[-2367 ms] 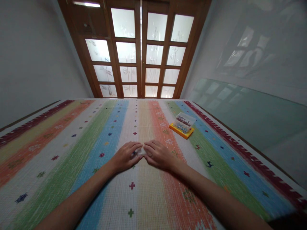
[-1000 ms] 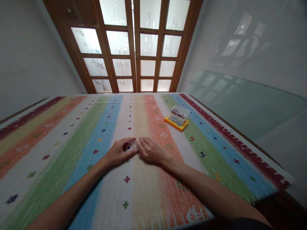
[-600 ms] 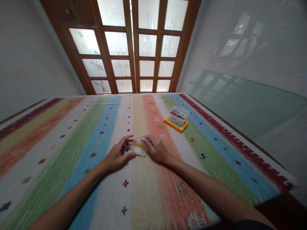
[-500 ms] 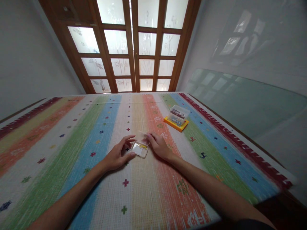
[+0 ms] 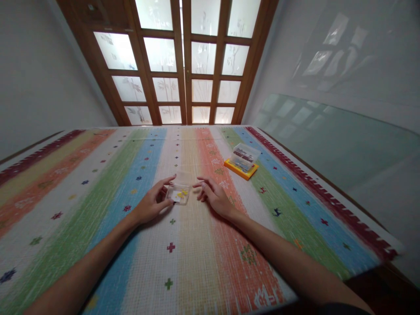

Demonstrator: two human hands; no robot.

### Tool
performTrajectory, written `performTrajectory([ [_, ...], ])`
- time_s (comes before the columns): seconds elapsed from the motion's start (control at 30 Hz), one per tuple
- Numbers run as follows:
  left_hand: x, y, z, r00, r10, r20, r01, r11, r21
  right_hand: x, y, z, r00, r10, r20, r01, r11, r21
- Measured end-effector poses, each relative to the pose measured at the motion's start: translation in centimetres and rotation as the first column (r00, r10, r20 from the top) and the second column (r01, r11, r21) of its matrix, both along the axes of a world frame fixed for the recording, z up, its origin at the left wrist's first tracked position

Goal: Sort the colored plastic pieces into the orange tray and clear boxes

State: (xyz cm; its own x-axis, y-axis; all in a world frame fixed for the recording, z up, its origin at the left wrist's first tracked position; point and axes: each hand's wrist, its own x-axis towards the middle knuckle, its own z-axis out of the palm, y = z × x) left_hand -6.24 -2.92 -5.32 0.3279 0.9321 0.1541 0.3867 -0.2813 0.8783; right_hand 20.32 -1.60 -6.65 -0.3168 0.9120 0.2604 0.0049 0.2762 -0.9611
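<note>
A small clear plastic box (image 5: 178, 195) stands with its hinged lid (image 5: 181, 179) up, near the middle of the striped cloth. Inside it lie several small yellow pieces (image 5: 183, 193), too small to name, beside something white. My left hand (image 5: 153, 200) grips the box by its left side, thumb at the near corner and fingers at the far one. Just right of the box, apart from it, my right hand (image 5: 212, 195) is held with its fingers loosely spread and nothing in them.
At the back right a clear plastic case (image 5: 243, 156) with small items inside sits on an orange-yellow tray or box (image 5: 241, 169). The striped cloth (image 5: 203, 245) covers the table. Wooden doors with frosted panes (image 5: 187, 78) rise behind, and walls stand on both sides.
My right hand has let go of the clear box's lid. My left hand has moved the box a little left and away from me. The yellow pieces have shifted inside it.
</note>
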Motion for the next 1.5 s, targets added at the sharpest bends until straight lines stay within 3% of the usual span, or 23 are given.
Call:
performTrajectory([
  [0.13,-4.2,2.0,0.8,0.961,0.258,-0.102,-0.247,0.962,0.113,0.1,-0.1,0.1,1.0,-0.001,0.004,0.001,1.0,0.004],
  [0.3,-10.0,2.9,2.3,0.847,0.473,-0.244,-0.425,0.877,0.224,0.2,-0.1,0.3,0.998,0.011,0.061,-0.011,1.0,0.009],
  [0.4,-12.1,2.4,3.0,0.751,0.562,-0.347,-0.425,0.813,0.398,0.2,-0.1,0.4,0.996,0.016,0.083,-0.017,1.0,0.013],
  [0.5,-12.7,1.8,3.4,0.662,0.603,-0.444,-0.334,0.769,0.546,0.3,-0.1,0.4,0.993,0.018,0.112,-0.021,0.999,0.03],
  [0.73,-11.5,0.8,3.6,0.532,0.609,-0.589,-0.212,0.769,0.603,0.3,-0.3,0.6,0.985,0.008,0.17,-0.019,0.998,0.064],
  [0.9,-11.8,0.8,3.4,0.543,0.601,-0.586,-0.181,0.765,0.618,0.3,-0.3,0.6,0.974,0.015,0.226,-0.039,0.994,0.105],
  [1.13,-12.7,1.2,2.6,0.642,0.558,-0.526,-0.114,0.748,0.654,0.3,-0.3,0.6,0.957,-0.007,0.291,-0.049,0.982,0.184],
  [1.5,-12.7,1.2,2.5,0.646,0.529,-0.55,-0.07,0.759,0.648,0.5,-0.4,0.9,0.939,-0.027,0.344,-0.063,0.966,0.25],
])
